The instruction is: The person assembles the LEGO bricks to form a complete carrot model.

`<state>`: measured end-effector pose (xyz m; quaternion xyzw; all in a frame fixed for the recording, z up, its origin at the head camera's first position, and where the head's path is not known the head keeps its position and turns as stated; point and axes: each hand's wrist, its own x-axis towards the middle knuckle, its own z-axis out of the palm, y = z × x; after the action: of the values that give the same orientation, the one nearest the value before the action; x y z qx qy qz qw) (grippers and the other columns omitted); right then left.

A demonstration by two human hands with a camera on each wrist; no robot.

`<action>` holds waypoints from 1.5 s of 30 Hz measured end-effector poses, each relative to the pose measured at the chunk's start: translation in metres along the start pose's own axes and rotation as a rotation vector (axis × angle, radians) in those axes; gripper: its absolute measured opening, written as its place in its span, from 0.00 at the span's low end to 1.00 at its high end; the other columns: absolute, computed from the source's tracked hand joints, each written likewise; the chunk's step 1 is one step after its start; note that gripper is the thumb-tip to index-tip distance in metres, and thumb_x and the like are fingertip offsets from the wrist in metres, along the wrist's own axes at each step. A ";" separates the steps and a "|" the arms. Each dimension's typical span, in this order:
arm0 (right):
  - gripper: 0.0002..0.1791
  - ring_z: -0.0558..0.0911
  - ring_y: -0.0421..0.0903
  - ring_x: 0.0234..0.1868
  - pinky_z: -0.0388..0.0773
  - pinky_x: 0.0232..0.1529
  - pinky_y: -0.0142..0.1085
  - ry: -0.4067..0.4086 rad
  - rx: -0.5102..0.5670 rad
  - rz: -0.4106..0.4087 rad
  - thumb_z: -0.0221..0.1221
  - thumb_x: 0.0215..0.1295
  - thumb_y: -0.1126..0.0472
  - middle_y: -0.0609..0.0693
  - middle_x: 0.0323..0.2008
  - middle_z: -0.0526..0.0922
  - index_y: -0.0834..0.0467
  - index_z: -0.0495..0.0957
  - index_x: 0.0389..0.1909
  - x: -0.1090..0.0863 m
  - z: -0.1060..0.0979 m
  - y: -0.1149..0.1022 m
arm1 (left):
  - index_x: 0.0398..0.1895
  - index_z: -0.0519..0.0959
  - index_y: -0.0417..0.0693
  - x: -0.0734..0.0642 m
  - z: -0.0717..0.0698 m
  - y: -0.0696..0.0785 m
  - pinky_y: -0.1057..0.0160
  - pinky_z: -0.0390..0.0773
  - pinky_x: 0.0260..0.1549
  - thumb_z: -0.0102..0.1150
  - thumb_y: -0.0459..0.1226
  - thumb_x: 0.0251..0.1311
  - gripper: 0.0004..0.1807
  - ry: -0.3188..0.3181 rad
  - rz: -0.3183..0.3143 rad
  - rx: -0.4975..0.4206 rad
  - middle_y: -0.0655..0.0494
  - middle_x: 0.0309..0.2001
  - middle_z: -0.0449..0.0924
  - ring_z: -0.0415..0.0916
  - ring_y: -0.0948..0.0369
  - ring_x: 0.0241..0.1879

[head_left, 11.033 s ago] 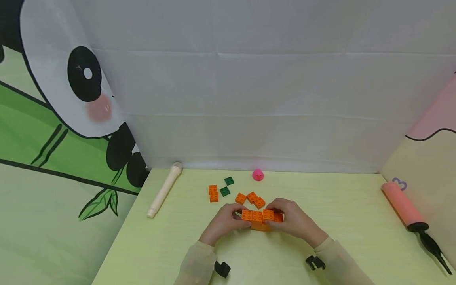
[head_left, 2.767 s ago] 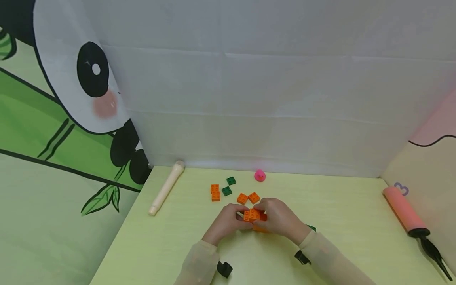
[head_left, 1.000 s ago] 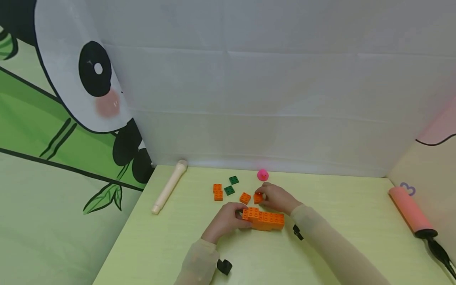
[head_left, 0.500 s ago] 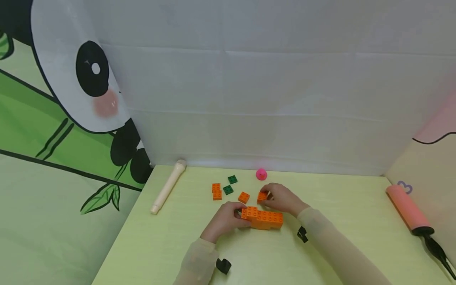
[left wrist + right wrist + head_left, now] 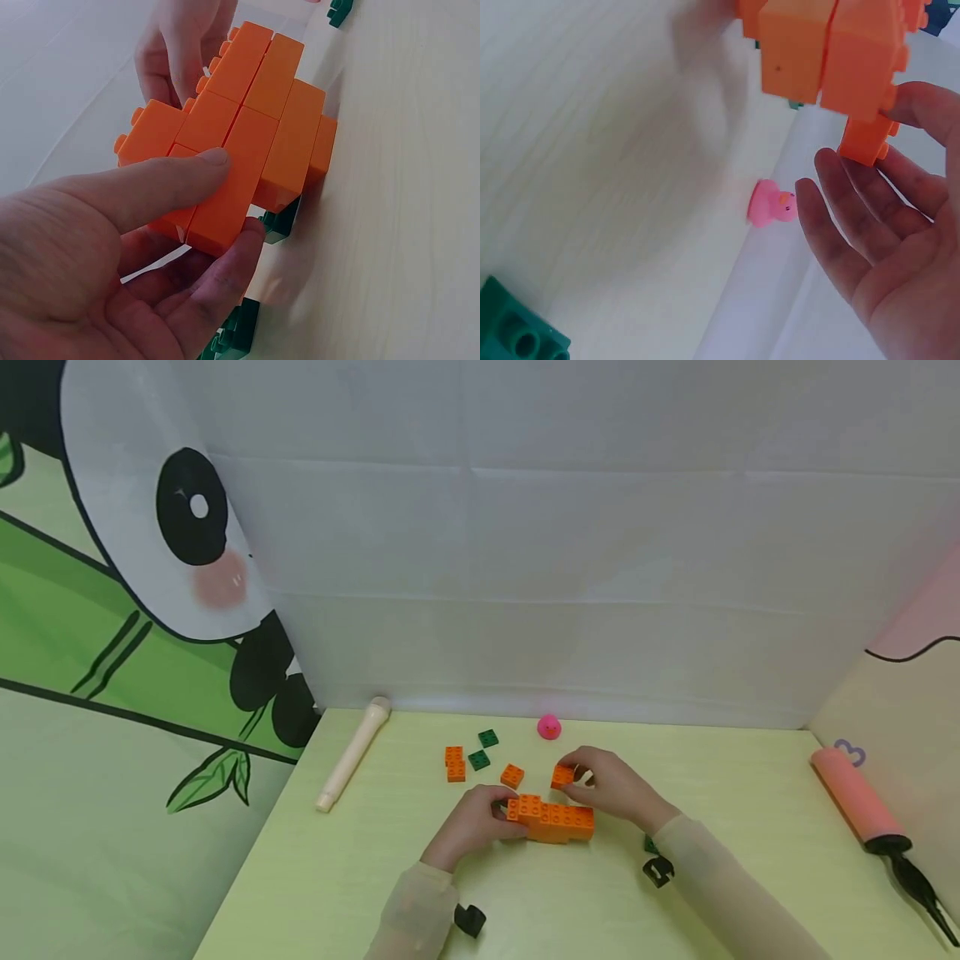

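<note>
In the head view, my left hand [image 5: 472,827] grips the left end of a built block of orange toy bricks [image 5: 558,823], low over the table. The left wrist view shows the thumb across the block's face [image 5: 247,139] and fingers beneath it. My right hand [image 5: 618,789] pinches a small orange brick [image 5: 561,777] between thumb and fingers, just beyond the block and apart from it in the head view. From the right wrist, that brick [image 5: 866,139] shows partly behind the nearer block [image 5: 832,56].
Beyond the hands lie an orange pair [image 5: 455,764], a single orange brick [image 5: 512,776], green bricks [image 5: 479,760] and a pink duck [image 5: 550,727]. Another green brick [image 5: 650,843] sits by my right wrist. A pale rod [image 5: 352,756] and pink pump [image 5: 855,793] lie at the sides.
My right hand has left the block, taken hold of a loose orange brick and drawn it rightward. Another loose orange brick has gone from its earlier spot. My left hand stays on the block.
</note>
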<state>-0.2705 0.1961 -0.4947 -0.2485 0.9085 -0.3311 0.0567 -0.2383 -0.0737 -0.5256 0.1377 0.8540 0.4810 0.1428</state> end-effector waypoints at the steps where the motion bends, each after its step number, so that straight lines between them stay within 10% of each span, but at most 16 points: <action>1: 0.16 0.81 0.47 0.46 0.83 0.48 0.45 0.002 0.009 -0.013 0.69 0.68 0.57 0.40 0.44 0.82 0.55 0.83 0.54 -0.002 0.000 -0.002 | 0.56 0.84 0.41 0.000 0.000 0.001 0.61 0.80 0.38 0.81 0.40 0.54 0.27 0.001 0.000 -0.001 0.57 0.45 0.82 0.77 0.59 0.36; 15: 0.15 0.81 0.44 0.46 0.83 0.50 0.44 0.002 0.047 -0.127 0.69 0.68 0.62 0.38 0.47 0.82 0.53 0.83 0.54 -0.026 0.006 -0.031 | 0.55 0.84 0.41 -0.001 -0.002 0.002 0.59 0.80 0.38 0.81 0.39 0.54 0.26 -0.001 -0.002 -0.002 0.55 0.45 0.82 0.77 0.57 0.36; 45: 0.13 0.80 0.39 0.36 0.82 0.41 0.37 0.050 -0.193 -0.068 0.77 0.57 0.62 0.39 0.35 0.83 0.56 0.89 0.43 -0.024 0.014 -0.057 | 0.54 0.85 0.43 -0.002 -0.003 0.003 0.60 0.80 0.37 0.80 0.38 0.55 0.23 -0.012 0.022 -0.014 0.57 0.46 0.84 0.78 0.59 0.35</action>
<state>-0.2226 0.1623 -0.4716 -0.2753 0.9284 -0.2497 -0.0013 -0.2370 -0.0759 -0.5215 0.1489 0.8482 0.4876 0.1436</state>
